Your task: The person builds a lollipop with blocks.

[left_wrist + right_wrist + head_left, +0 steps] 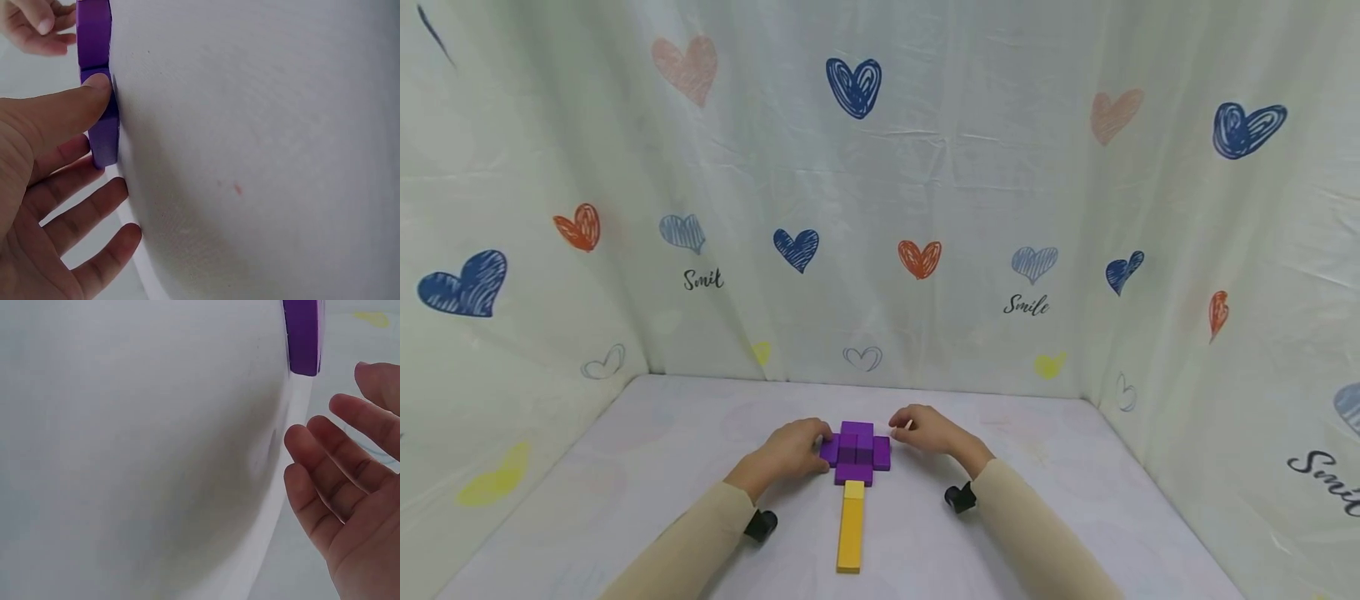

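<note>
Several purple blocks [855, 447] lie together on the table in a flower-like cluster, with a taller middle. My left hand [787, 448] pinches the leftmost purple block [830, 450] between thumb and forefinger; in the left wrist view the thumb [94, 94] lies against the near side of the purple blocks and the other fingers are spread. My right hand [927, 429] hovers just right of the cluster, fingers relaxed and holding nothing. The right wrist view shows it apart from the purple block [303, 340]. Below the cluster runs a long yellow block [850, 533], with a short light-yellow block [853, 489] at its top.
A white cloth covers the table [700, 417]. White curtains [955, 192] printed with hearts and words surround it at the back and both sides. Black wrist cameras [762, 526] stick out from both cuffs, close to the tabletop.
</note>
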{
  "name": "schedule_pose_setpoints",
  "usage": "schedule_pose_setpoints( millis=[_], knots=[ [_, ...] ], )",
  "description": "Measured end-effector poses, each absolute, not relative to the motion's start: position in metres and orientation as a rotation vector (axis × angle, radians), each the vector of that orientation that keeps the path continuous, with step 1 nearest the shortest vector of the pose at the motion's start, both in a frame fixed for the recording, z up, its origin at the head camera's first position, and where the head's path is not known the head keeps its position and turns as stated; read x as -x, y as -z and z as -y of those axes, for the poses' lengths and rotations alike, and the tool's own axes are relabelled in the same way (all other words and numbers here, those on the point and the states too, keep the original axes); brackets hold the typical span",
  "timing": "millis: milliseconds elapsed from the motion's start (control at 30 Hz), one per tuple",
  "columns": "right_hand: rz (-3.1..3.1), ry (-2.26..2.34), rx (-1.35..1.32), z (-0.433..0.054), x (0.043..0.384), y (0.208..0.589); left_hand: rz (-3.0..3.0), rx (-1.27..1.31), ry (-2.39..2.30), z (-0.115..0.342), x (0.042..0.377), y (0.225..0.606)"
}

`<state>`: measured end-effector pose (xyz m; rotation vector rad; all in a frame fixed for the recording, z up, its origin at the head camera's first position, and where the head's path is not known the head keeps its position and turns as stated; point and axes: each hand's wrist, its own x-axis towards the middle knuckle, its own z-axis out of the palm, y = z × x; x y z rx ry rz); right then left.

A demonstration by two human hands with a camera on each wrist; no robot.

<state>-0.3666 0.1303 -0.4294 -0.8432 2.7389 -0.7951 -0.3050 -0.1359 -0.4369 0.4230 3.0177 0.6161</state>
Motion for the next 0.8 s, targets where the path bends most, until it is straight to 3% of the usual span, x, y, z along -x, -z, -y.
schedule_pose_setpoints(
  millis=[800],
  knots=[
    [-2.776, 0.789, 0.937, -0.184, 0.328, 0.430, -3.015, -0.494, -0.729, 0.152, 0.291, 0.443]
  ],
)
